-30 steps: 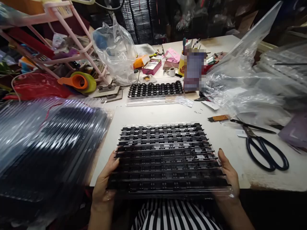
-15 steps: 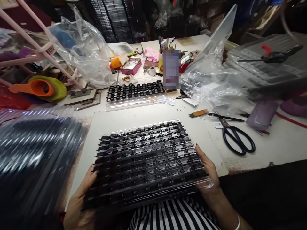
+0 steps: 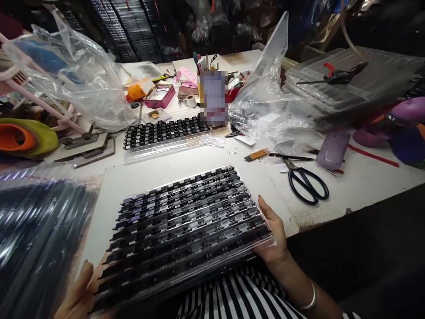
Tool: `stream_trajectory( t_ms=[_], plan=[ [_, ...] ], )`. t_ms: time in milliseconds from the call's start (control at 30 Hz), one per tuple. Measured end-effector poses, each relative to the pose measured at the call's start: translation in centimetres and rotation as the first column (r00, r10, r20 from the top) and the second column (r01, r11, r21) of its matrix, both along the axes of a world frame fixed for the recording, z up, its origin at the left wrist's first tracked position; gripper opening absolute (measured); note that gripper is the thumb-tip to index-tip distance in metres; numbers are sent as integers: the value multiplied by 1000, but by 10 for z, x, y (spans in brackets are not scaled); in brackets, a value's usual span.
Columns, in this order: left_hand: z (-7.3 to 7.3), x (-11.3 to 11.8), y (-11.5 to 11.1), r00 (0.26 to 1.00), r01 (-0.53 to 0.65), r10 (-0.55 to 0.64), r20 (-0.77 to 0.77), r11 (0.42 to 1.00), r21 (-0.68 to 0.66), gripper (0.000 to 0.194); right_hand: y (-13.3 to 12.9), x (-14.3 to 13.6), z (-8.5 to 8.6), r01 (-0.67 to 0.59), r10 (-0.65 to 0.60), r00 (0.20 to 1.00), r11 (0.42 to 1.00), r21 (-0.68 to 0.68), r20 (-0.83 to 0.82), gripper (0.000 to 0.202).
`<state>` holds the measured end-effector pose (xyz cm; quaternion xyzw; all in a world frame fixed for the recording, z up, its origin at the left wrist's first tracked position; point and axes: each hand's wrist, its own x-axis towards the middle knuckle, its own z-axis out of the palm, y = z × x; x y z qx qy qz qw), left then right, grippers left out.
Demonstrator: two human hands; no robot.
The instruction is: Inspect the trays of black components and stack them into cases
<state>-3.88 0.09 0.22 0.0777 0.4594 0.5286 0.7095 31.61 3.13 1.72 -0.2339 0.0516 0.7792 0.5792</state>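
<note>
Left hand (image 3: 75, 290) lowered, grip unclear, right fingers (image 3: 267, 209) pinching tray (image 3: 192, 221) edge, open board (image 3: 156, 173) beyond

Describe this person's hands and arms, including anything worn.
The left hand and right hand are gloveless. A thin, silver-coloured, curved bangle circles the right wrist; the left wrist isn't clearly visible. Black-and-white striped clothing covers the body.

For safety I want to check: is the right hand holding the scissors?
No, the right hand holds the tray of black parts, while the scissors lie apart on the table.
</note>
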Motion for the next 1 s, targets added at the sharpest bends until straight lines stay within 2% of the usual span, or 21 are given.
stream_trajectory(
  t_ms=[100, 167, 233, 333, 433, 600, 800, 933, 1000],
  plan=[
    [9, 15, 6, 987, -153, 155, -28, 986, 64, 66, 1, -1, 1, 90, -90, 996, 996, -1, 11, 38],
    [16, 31, 11, 954, -277, 281, -108, 959, 54, 59, 1, -1, 1, 77, -77, 997, 997, -2, 26, 36],
    [23, 45, 14, 924, -334, 329, -195, 942, 4, 51, 0, 0, 1, 25, -25, 999, 1000, -5, 43, 34],
    [29, 58, 17, 925, -322, 301, -233, 945, -60, 49, 0, 1, 1, -35, 35, 997, 999, -4, 68, 32],
    [29, 58, 17, 929, -301, 287, -232, 953, -28, 51, -1, 2, 1, -56, 57, 996, 998, -8, 71, 32],
    [16, 45, 13, 951, -233, 236, -199, 972, 37, 54, -1, 4, -2, -95, 97, 993, 995, -30, 74, 34],
    [3, 32, 9, 966, -228, 233, -108, 972, 61, 55, 1, 3, -2, -107, 109, 990, 994, -28, 88, 37],
    [7, 40, 11, 966, -244, 253, -61, 962, 120, 60, 2, 2, 2, -101, 105, 989, 994, -45, 103, 35],
    [11, 46, 12, 962, -255, 265, -60, 957, 139, 56, 1, 2, 2, -78, 86, 987, 995, -65, 133, 32]
  ],
)
